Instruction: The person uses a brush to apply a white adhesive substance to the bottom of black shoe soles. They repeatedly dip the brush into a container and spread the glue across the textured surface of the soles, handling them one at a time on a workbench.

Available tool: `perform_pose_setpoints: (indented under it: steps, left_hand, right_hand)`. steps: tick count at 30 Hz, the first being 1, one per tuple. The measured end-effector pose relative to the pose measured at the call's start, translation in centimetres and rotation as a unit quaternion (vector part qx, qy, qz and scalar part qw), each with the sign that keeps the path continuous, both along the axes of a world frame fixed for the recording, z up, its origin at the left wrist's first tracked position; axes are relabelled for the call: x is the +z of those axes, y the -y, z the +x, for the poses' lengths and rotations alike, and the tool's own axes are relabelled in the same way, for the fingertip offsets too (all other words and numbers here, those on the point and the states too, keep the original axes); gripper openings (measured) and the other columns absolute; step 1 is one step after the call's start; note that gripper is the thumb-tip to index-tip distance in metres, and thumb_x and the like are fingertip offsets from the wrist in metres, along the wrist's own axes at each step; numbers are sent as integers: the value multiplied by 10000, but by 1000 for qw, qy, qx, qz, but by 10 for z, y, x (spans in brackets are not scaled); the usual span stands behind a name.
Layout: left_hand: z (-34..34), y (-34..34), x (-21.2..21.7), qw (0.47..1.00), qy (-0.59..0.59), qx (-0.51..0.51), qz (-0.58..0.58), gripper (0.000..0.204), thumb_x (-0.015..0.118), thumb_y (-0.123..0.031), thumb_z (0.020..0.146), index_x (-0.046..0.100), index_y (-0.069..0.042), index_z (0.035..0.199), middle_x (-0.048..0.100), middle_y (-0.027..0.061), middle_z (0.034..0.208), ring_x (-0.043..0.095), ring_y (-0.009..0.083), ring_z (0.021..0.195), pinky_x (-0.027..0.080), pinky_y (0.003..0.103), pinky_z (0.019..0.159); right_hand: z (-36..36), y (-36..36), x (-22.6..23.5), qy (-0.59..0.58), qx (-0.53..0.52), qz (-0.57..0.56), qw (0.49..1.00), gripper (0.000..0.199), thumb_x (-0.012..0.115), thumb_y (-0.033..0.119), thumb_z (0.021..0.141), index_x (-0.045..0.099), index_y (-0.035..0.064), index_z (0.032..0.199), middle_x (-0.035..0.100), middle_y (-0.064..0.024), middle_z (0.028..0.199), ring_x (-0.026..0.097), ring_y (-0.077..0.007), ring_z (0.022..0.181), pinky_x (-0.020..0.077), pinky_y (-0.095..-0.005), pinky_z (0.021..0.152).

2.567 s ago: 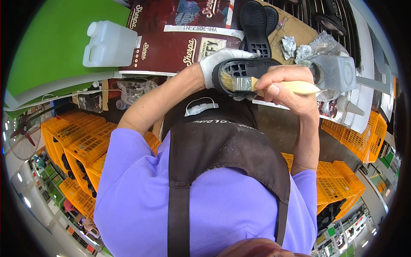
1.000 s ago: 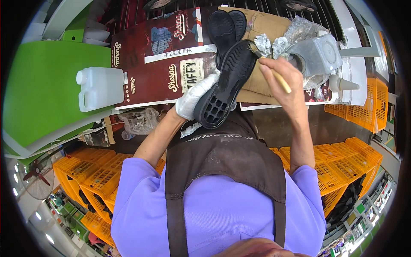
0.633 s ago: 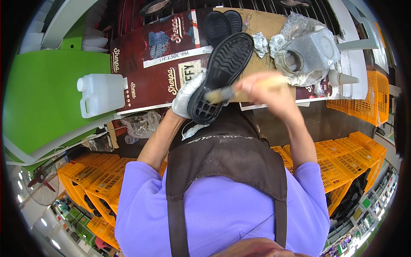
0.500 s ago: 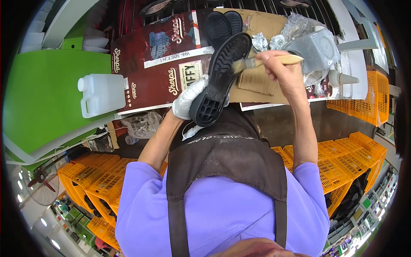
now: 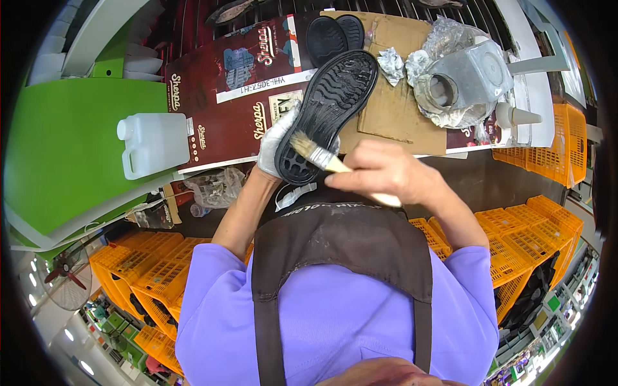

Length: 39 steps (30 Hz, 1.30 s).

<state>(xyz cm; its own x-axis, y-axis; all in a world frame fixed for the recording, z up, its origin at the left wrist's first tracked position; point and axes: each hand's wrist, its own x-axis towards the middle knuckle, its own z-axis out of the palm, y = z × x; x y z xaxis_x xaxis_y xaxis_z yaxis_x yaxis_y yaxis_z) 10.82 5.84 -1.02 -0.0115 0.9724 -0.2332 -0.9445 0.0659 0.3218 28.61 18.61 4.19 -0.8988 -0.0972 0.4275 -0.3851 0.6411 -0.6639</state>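
Observation:
My left hand (image 5: 273, 143), in a white glove, is closed around the heel part of a black shoe sole (image 5: 330, 96). The sole is held tilted above the bench edge, its patterned face turned up and wet-looking toward the toe. My bare right hand (image 5: 386, 172) grips a paintbrush (image 5: 335, 165) by its pale wooden handle. The bristles touch the sole near the heel grid. Beyond the sole's toe lie two more black soles (image 5: 326, 41), partly overlapping. On the right, a clear plastic jar (image 5: 473, 76) lies on its side with its mouth toward me.
Flattened dark red boxes (image 5: 225, 96) and brown cardboard (image 5: 393, 122) cover the bench. Crumpled wads (image 5: 391, 66) lie beside the jar. A white jug (image 5: 154, 145) stands left, a nozzle bottle (image 5: 515, 116) right. Orange crates (image 5: 515, 238) flank me on both sides.
My right hand has brought the brush down and left, from beside the sole's upper edge to its heel part. The sole has turned its face further up and looks wetter.

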Motion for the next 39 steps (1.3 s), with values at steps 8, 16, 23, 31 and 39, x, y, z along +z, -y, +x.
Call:
perform_pose_setpoints:
  steps: [8,16,23,31,39]
  left_hand:
    - [0,3,-6,997,-9,-65,37,437,301,-284,974,454,46,1217,594,186,1083,615,264,925,518,362,801]
    - [0,-10,-17,1000,-5,3,3,396,322,-280,981,461,-10,1233,577,116,1132,602,206,932,483,343,872]
    - [0,-1,-6,996,-64,-42,-47,409,359,-312,968,484,-10,1215,594,123,1096,585,199,965,459,325,875]
    - [-3,3,-1,976,-209,-61,-9,446,396,-334,946,446,10,1226,580,145,1044,584,205,907,466,318,822]
    - [2,7,-13,1000,18,-13,4,408,335,-278,972,439,1,1250,569,158,1133,599,233,958,497,366,861]
  right_hand:
    - [-2,-45,-21,-23,-309,27,950,251,664,-5,736,635,51,978,547,-95,760,556,-239,643,466,-319,565]
    - [-4,26,7,-8,-123,-82,989,276,694,-5,716,626,37,980,577,-93,743,567,-217,622,457,-307,538]
    - [-12,-13,16,304,-157,-434,833,187,625,186,819,692,22,878,660,-31,750,561,-63,592,458,-211,525]
    - [-22,-64,0,115,-375,-308,867,183,612,192,821,694,35,867,596,-17,642,519,-67,545,420,-214,492]
    - [-20,-49,-18,-60,-231,78,968,231,635,47,757,643,78,985,546,-53,745,557,-200,666,469,-299,574]
